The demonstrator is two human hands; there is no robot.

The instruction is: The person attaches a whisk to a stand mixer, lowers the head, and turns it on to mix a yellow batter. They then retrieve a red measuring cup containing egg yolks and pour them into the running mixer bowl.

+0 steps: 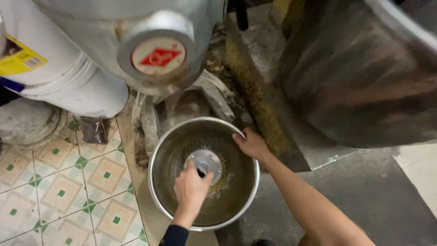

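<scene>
We grip the rim of the steel mixing bowl (173,136) on the floor with our right hand (251,145) while our left hand (191,187) grasps the metal disc (205,160) at its centre, yellowish residue (220,184) remaining, so we judge cleaning unfinished.

Large round steel bowl (203,173) sits upright on the floor (364,191), at the foot of a grey machine, beside the edge of the patterned tiles. Inside is dull and smeared. A flat round metal disc (204,162) lies at the bottom centre, with yellowish crumbs around it. One hand touches the disc, the other grips the far-right rim.
</scene>
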